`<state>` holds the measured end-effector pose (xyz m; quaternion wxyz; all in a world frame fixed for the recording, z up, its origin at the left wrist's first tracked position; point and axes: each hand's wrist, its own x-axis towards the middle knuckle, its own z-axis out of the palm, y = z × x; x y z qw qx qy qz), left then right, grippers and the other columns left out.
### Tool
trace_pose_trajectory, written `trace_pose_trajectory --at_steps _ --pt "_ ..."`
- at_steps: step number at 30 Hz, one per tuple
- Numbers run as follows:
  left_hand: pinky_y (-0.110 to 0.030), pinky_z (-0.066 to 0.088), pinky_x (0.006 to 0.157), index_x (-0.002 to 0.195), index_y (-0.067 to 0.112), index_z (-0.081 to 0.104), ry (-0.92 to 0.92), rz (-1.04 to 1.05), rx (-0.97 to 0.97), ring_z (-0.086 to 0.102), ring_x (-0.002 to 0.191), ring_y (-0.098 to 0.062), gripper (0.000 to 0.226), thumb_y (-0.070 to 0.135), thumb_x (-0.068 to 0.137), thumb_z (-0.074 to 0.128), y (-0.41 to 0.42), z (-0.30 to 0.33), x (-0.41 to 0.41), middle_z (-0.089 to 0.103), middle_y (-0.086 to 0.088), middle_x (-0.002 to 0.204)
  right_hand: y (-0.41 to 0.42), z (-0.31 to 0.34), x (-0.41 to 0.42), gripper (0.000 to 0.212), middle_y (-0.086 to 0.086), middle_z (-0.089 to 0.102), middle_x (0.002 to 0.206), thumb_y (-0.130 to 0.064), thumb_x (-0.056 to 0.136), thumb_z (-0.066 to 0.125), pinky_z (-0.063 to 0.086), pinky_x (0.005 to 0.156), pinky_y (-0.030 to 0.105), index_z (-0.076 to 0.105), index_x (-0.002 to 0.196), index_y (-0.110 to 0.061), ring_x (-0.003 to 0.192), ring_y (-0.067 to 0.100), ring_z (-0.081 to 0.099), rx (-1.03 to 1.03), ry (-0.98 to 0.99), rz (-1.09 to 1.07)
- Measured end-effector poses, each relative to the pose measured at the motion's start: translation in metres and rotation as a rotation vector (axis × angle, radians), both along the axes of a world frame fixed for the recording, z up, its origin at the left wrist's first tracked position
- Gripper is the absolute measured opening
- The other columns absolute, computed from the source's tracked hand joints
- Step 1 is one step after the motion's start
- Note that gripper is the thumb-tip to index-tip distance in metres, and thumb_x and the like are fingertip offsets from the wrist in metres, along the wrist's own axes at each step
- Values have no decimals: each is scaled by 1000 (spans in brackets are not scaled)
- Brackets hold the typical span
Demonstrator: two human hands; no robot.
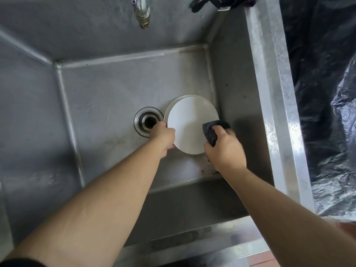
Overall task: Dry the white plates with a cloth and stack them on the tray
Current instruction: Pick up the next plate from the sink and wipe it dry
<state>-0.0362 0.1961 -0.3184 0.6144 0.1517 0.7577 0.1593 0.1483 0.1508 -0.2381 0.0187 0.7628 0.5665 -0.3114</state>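
Note:
A round white plate [189, 122] is held low inside a deep steel sink [107, 89], over the sink floor's right side. My left hand [163, 136] grips the plate's left edge. My right hand [224, 149] holds a bunched dark grey cloth [212, 130] against the plate's right edge. Behind the held plate, the rim of another white plate [194, 96] shows; it lies on the sink floor. No tray is in view.
The round drain [147, 121] sits just left of the plates. A tap spout [142, 14] hangs over the back of the sink. Black plastic sheeting [327, 93] lies beyond the sink's right rim. A dark item [221, 1] rests at the back right corner.

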Motion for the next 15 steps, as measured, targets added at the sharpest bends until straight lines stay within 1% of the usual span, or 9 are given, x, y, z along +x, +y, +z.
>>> trace_pose_trajectory --at_steps 2,3,5,7,10,12,15 --pt "-40 64 66 107 14 58 -43 26 6 69 102 -27 19 1 97 50 -6 11 -5 65 -7 121 -3 5 -3 50 12 56 143 -26 96 67 56 85 44 55 144 -23 104 38 66 -1 -5 5" --pt "-39 64 65 106 14 57 -57 31 13 68 101 -25 17 0 97 51 -10 17 -9 63 -7 122 -4 8 -4 50 12 55 143 -27 96 66 57 84 44 54 145 -24 104 38 66 -3 -8 3" --pt "-40 65 67 104 12 55 -73 35 30 66 101 -23 16 -1 96 53 -18 31 -20 61 -7 122 -7 16 -7 51 13 55 143 -28 97 66 55 83 43 53 146 -24 105 38 65 -13 -21 5" --pt "-42 66 71 106 11 56 -82 46 48 67 106 -26 17 -2 94 56 -25 46 -34 61 -7 123 -10 27 -10 50 14 55 141 -30 97 65 55 82 42 53 145 -23 104 39 64 -17 -25 10" --pt "-46 66 75 120 11 56 -107 84 78 67 114 -32 32 -4 92 59 -39 73 -57 61 -7 128 -15 51 -16 49 16 56 137 -31 97 64 55 81 43 53 144 -22 102 39 63 -25 -36 21" --pt "-45 66 73 125 14 54 -108 125 97 66 115 -33 38 -5 92 58 -50 93 -70 59 -5 128 -19 69 -22 49 17 57 136 -30 97 63 52 77 40 53 145 -21 97 38 63 -36 -38 23" --pt "-41 65 66 125 19 54 -119 179 147 68 111 -33 37 -2 94 55 -66 129 -87 59 -5 129 -25 99 -31 50 17 57 136 -27 97 63 48 76 37 54 145 -20 96 36 62 -56 2 21"
